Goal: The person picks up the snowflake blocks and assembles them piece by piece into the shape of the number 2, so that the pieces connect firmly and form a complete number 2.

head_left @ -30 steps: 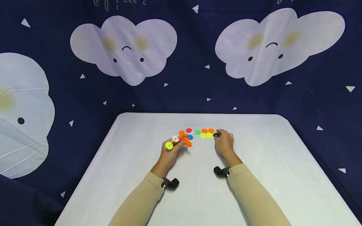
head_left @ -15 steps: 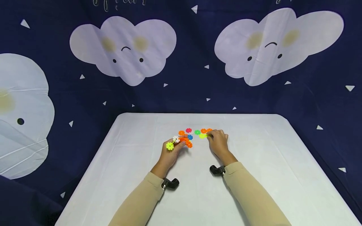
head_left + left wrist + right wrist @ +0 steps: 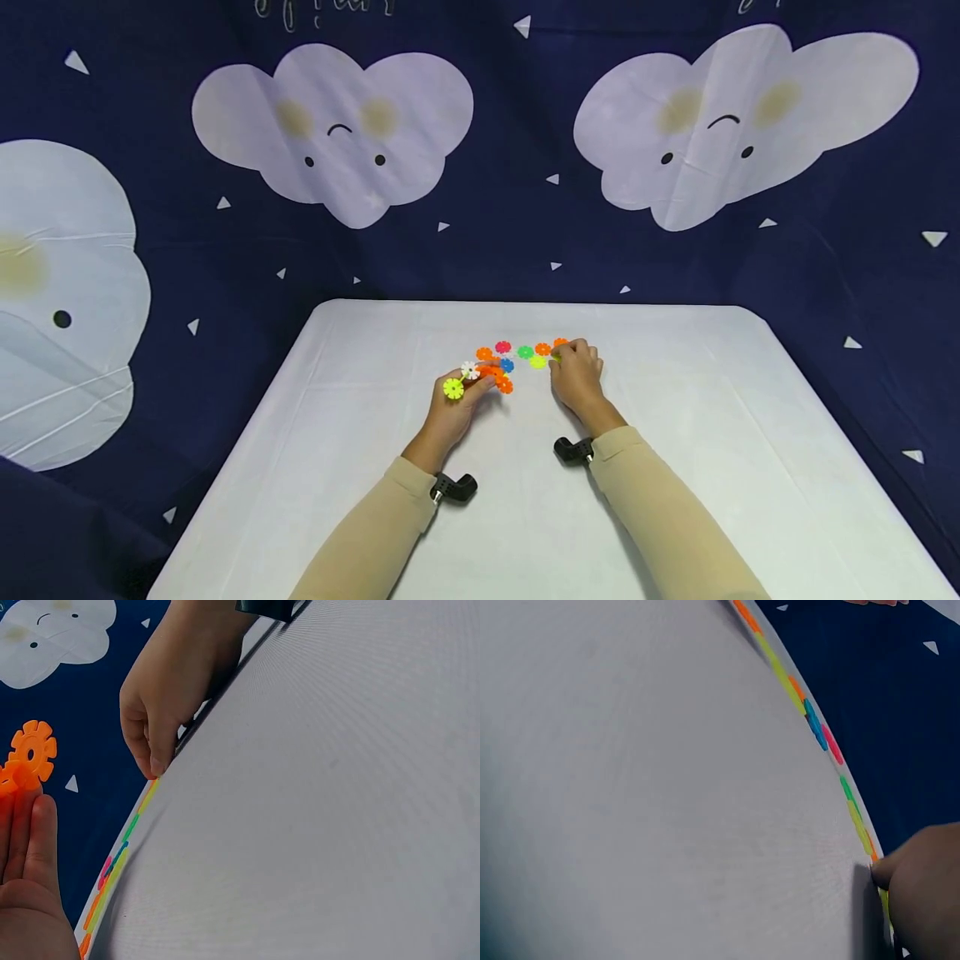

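My left hand (image 3: 450, 408) grips a chain of joined flower-shaped plastic discs between thumb and fingers. At its near end are a yellow disc (image 3: 453, 388) and a white disc (image 3: 470, 370); the orange discs (image 3: 504, 385) stick out past the thumb. In the left wrist view an orange disc (image 3: 34, 752) stands above the fingers. My right hand (image 3: 577, 375) is low over the table, fingertips together on a yellow flower disc (image 3: 886, 901), mostly covered by the hand. Just left of those fingertips lies another yellow disc (image 3: 537, 362).
Loose flower discs lie in a cluster on the white table (image 3: 675, 467): a pink disc (image 3: 503, 347), a green disc (image 3: 525, 352), a blue disc (image 3: 507, 365) and several orange discs (image 3: 543, 349). A dark blue cloth (image 3: 517, 258) with clouds hangs behind the table's far edge.
My right hand has moved left from the black disc to the yellow disc and now covers that spot. The left hand stays nearly in place with its joined discs.
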Motion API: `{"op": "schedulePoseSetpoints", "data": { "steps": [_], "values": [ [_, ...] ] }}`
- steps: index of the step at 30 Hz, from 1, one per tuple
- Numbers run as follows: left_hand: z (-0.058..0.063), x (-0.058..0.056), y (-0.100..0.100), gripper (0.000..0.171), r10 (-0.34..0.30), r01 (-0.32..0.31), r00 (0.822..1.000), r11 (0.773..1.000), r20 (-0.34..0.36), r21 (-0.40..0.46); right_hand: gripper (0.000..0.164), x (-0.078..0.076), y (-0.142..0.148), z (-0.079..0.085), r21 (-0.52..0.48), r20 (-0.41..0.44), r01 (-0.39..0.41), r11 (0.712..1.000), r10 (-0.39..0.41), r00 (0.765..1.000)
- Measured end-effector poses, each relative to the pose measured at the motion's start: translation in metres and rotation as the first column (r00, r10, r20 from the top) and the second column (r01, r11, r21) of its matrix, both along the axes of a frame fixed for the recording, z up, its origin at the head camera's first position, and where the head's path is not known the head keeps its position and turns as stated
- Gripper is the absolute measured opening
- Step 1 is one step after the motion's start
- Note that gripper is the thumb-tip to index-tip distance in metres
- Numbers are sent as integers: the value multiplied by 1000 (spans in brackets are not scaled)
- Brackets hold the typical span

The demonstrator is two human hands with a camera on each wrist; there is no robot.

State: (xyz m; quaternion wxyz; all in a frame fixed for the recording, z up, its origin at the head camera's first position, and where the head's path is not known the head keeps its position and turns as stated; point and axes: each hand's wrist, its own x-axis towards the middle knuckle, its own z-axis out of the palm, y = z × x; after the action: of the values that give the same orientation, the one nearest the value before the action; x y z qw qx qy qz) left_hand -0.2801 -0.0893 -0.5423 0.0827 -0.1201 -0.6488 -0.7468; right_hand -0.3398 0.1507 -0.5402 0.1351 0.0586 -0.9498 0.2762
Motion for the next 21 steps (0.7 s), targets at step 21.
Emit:
{"op": "schedulePoseSetpoints", "data": {
  "steps": [21],
  "values": [
    [1,1,0,28,39,-40,999,999,-10,-31,22,32,-4,3,-397,-64,-124,910,108,992]
  ]
}}
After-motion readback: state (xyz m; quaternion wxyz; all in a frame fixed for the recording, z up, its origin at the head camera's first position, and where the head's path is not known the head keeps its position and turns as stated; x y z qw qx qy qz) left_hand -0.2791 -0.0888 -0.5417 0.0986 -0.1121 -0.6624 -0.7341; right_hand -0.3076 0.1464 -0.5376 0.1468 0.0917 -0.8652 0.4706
